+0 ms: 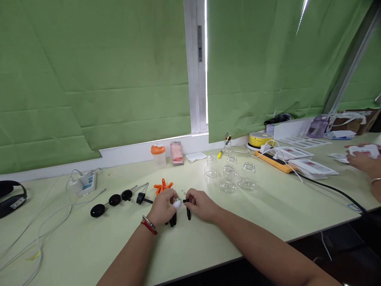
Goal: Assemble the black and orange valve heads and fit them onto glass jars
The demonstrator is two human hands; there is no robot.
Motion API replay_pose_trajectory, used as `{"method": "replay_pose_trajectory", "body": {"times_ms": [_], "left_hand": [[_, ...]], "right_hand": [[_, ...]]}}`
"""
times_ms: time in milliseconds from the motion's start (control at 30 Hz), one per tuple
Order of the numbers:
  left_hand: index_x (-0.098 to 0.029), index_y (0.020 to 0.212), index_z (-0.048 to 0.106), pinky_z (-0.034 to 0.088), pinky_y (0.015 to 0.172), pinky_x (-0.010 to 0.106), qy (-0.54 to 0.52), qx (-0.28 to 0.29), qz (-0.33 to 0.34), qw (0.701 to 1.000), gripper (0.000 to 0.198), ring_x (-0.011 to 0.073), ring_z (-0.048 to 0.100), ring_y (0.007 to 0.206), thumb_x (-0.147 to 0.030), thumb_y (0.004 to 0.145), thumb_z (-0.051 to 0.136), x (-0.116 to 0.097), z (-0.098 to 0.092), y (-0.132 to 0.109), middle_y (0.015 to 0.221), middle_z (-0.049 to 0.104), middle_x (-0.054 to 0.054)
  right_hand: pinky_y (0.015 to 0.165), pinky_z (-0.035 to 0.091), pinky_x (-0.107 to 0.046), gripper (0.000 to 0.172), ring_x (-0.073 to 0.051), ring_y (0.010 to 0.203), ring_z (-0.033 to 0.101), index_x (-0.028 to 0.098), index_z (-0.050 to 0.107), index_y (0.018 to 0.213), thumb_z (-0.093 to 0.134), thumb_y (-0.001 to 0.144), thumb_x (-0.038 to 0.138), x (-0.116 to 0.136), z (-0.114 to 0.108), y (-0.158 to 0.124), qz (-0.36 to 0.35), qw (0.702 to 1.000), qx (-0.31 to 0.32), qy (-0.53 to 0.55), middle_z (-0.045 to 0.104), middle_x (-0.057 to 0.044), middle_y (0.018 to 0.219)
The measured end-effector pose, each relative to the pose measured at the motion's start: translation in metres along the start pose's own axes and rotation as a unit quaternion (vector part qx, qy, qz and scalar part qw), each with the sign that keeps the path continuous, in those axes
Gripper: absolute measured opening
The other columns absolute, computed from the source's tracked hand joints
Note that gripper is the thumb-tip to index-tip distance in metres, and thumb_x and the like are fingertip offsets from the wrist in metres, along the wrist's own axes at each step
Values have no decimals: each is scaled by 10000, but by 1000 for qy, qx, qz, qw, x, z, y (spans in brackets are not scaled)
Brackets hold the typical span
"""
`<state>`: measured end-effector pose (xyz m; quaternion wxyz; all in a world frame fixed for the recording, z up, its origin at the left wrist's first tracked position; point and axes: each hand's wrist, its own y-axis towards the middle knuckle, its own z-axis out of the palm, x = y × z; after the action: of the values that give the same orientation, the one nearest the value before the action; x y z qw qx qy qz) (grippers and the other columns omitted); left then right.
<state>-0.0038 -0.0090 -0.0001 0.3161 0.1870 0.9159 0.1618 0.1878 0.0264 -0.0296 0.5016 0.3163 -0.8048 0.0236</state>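
My left hand (164,206) is closed in a pinch, with a small shiny bit at the fingertips that is too small to name. Close beside it, my right hand (201,203) grips a small black handle-like piece (188,211) that points down to the table. Several more black pieces (173,220) lie partly hidden under my left hand. Just behind that hand sit orange pronged parts (163,186). To the left are black round caps (114,200) with thin metal rods, and a black knob-like part (142,198) with a bent rod.
Several clear glass jars (228,180) stand right of my hands. An orange-lidded cup (158,156) is at the back. Left are a power strip (89,184), cables and headphones (13,198). Right are an orange power strip (275,162), stacked white cards (312,167) and another person's hands (361,161).
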Motion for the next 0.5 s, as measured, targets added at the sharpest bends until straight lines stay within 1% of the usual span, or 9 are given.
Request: {"method": "replay_pose_trajectory", "body": {"times_ms": [67, 100, 200, 267, 333, 400, 500], "left_hand": [[-197, 675, 534, 391, 604, 280, 23, -37, -55, 998, 132, 159, 520, 632, -264, 788, 520, 9, -9, 0, 682, 554, 5], [-201, 655, 524, 372, 580, 273, 38, -39, -78, 995, 171, 159, 508, 611, -289, 801, 505, 13, -14, 0, 657, 550, 2], [-212, 596, 492, 303, 527, 262, 111, 7, -121, 986, 243, 164, 477, 567, -331, 808, 486, 24, -22, -1, 591, 534, -3], [-213, 562, 467, 256, 509, 263, 160, 46, -128, 978, 265, 164, 460, 543, -326, 800, 484, 27, -24, -2, 567, 523, -1], [-212, 538, 452, 222, 499, 267, 185, 69, -127, 972, 276, 160, 443, 514, -319, 789, 494, 28, -23, -3, 547, 513, 3], [-210, 519, 446, 206, 495, 271, 186, 78, -122, 972, 287, 157, 438, 496, -315, 778, 512, 28, -21, -4, 528, 503, 5], [-210, 525, 466, 212, 500, 275, 165, 89, -104, 977, 271, 173, 479, 519, -297, 775, 524, 26, -16, -4, 538, 524, 16]], "right_hand": [[552, 375, -220, 93, -102, 588, 470, 195, 546, 865, 600, 797, 227, -5, 2, 2, 29, 999, -5, -30, 523, 45, 661], [554, 376, -223, 90, -106, 595, 479, 195, 549, 860, 602, 800, 237, -7, 4, 2, 44, 998, -4, -46, 540, 36, 674], [551, 358, -228, 62, -118, 607, 498, 193, 556, 822, 579, 824, 251, -8, 9, 4, 74, 992, 2, -104, 585, 7, 699], [556, 338, -238, 69, -132, 628, 512, 191, 559, 802, 546, 843, 246, -5, 13, 4, 66, 985, -1, -159, 610, -13, 721], [574, 325, -251, 75, -150, 669, 536, 190, 562, 823, 511, 858, 232, 0, 16, 3, 47, 976, -12, -214, 633, -34, 773], [591, 315, -264, 90, -168, 710, 563, 191, 560, 889, 475, 871, 213, 4, 20, 3, 36, 966, -17, -256, 650, -53, 838], [599, 301, -277, 134, -187, 737, 593, 191, 541, 970, 433, 891, 195, 9, 24, 2, 32, 955, -11, -295, 665, -69, 889]]}}
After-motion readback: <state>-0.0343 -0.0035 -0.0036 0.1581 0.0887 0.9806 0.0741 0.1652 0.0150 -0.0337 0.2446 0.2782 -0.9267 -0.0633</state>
